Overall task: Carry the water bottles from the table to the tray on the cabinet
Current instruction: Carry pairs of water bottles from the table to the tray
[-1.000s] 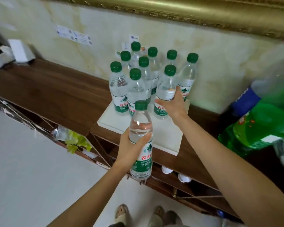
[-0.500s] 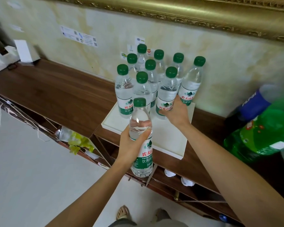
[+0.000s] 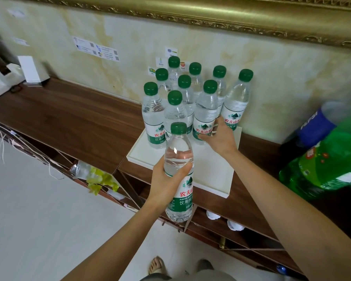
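Note:
Several clear water bottles with green caps and green labels [image 3: 153,118] stand upright at the back of a white tray [image 3: 215,179] on the brown wooden cabinet [image 3: 73,118]. My right hand [image 3: 219,136] grips the lower part of the front-right bottle [image 3: 207,112], which stands on the tray among the others. My left hand [image 3: 166,183] holds another water bottle [image 3: 178,159] upright by its middle. It hangs in the air just in front of the tray's near edge, with its base below the cabinet top.
Large green and blue soda bottles [image 3: 324,163] lie on the cabinet right of the tray. A white box [image 3: 30,71] stands at the far left. Open shelves below hold a plastic bag [image 3: 93,175] and white cups [image 3: 234,225]. The wall is right behind the bottles.
My right hand stays on the bottle at the tray's right and has closed a little more round its base. The bottle in my left hand has barely moved.

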Demonstrator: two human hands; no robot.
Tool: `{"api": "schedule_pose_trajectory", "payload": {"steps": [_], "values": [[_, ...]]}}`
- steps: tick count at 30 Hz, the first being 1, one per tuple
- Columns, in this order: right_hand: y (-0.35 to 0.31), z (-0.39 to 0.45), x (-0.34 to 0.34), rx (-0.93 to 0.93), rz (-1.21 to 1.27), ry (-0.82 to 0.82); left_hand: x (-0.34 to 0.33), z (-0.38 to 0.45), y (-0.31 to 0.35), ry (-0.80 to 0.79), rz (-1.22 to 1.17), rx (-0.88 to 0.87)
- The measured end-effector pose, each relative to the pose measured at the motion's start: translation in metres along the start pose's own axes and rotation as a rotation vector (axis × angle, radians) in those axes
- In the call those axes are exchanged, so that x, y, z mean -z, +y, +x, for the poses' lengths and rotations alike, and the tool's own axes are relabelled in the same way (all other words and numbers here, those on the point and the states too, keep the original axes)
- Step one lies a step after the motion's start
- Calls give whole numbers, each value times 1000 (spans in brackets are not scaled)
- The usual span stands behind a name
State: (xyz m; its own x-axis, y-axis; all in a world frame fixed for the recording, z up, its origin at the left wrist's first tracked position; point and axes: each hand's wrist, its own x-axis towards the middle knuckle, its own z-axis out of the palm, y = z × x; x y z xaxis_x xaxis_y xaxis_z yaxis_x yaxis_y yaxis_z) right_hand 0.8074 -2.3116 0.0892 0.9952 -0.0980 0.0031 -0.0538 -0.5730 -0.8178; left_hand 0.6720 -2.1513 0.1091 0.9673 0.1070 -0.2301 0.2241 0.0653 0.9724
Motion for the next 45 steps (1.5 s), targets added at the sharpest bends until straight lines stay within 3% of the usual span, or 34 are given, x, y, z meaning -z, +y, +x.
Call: {"api": "schedule_pose_trajectory", "payload": {"steps": [9, 16, 21, 28, 32, 34, 39, 45], "values": [[25, -69, 70, -45, -6, -62, -51, 19, 45, -57, -4, -260], [26, -89, 84, 4, 74, -132, -97, 49, 60, -114, 83, -322], [13, -77, 70, 26, 132, 23, -109, 57, 56, -127, 65, -277], [19, -61, 54, -26, 37, 117, -93, 74, 69, -294, 348, -360], [29, -55, 47, -91, 62, 151, -70, 74, 73, -53, 542, -811], [28, -52, 44, -82, 106, 162, -64, 79, 72, 15, 625, -938], [27, -47, 37, -78, 146, 167, -69, 97, 78, 23, 875, -952], [35, -41, 36, -71, 80, 147, -65, 105, 74, 27, 984, -975]]}}
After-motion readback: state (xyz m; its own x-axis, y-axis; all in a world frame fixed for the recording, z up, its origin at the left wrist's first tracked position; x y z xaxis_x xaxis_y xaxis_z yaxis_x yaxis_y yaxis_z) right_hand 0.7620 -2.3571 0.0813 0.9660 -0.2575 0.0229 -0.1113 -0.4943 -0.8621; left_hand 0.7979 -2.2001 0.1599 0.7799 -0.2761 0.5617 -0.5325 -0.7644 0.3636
